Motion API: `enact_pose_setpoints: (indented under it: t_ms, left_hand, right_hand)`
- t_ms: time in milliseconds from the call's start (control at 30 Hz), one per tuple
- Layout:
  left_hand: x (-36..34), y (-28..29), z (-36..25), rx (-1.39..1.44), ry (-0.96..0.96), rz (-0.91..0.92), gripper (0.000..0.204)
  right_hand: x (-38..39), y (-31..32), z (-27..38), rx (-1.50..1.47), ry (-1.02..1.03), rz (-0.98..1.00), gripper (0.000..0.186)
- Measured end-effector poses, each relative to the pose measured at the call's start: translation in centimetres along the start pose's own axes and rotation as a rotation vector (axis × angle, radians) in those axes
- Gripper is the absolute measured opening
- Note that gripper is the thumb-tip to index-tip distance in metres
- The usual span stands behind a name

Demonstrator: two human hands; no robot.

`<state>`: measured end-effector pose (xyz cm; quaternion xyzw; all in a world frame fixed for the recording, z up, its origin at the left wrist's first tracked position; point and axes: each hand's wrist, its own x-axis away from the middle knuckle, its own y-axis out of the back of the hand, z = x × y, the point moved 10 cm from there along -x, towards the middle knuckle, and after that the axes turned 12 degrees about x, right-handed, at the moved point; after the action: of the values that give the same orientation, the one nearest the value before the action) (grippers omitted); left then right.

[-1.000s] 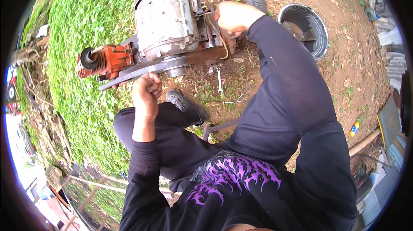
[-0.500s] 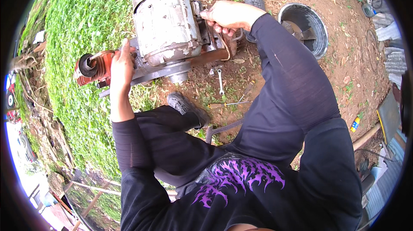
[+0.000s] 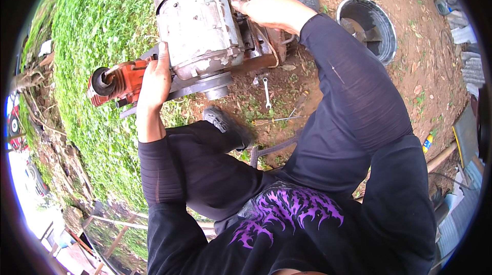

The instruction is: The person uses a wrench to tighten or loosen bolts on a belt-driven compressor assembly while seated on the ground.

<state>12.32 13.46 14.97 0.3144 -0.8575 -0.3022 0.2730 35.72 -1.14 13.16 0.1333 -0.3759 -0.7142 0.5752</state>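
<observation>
A worn, grey electric motor (image 3: 200, 32) with peeling paint sits on a rusty metal base (image 3: 264, 60) at the upper middle. A belt (image 3: 197, 86) runs along its near end, by a pulley (image 3: 216, 90). To its left is an orange pump-like unit (image 3: 128, 78) with a black round cap. My left hand (image 3: 155, 81) grips that orange unit where it meets the motor, thumb pointing up; its other fingers are hidden. Against the motor's right side my right hand (image 3: 271, 11) is closed, fingertips at the side housing. Whatever they pinch is hidden.
On the soil lie a wrench (image 3: 267, 93) and a screwdriver (image 3: 277, 120) with a yellowish handle. A black bucket (image 3: 382, 44) holding some blocks stands at right. Grass (image 3: 102, 24) covers the left; metal sheets (image 3: 471, 80) line the right edge. My shoes (image 3: 218, 119) flank the base.
My right hand has shifted slightly up along the motor's side, its fingers less curled into view. The whole view has moved a little; my left hand stays on the orange unit.
</observation>
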Motion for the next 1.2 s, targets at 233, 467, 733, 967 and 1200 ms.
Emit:
enact_pose_setpoints:
  t_ms: [233,467,733,967,1200]
  left_hand:
    - [0.0,0.3,0.6,-0.194,-0.157,0.050,0.056]
    - [0.2,-0.2,-0.5,-0.356,-0.250,0.093,0.072]
    - [-0.9,-0.7,-1.0,0.316,0.294,0.062,0.063]
    - [-0.3,0.8,1.0,-0.107,-0.213,0.167,0.055]
    - [-0.7,0.5,2.5,0.099,-0.015,0.095,0.054]
  right_hand:
    - [-0.2,0.2,0.1,0.075,-0.003,-0.078,0.063]
    - [0.5,-0.6,-1.2,-0.206,-0.093,0.175,0.043]
    - [-6.1,3.5,-10.9,0.699,-0.026,-0.194,0.015]
    - [-7.0,6.0,-9.5,0.129,-0.220,-0.077,0.019]
    - [-7.0,4.4,-5.4,0.029,0.084,-0.063,0.019]
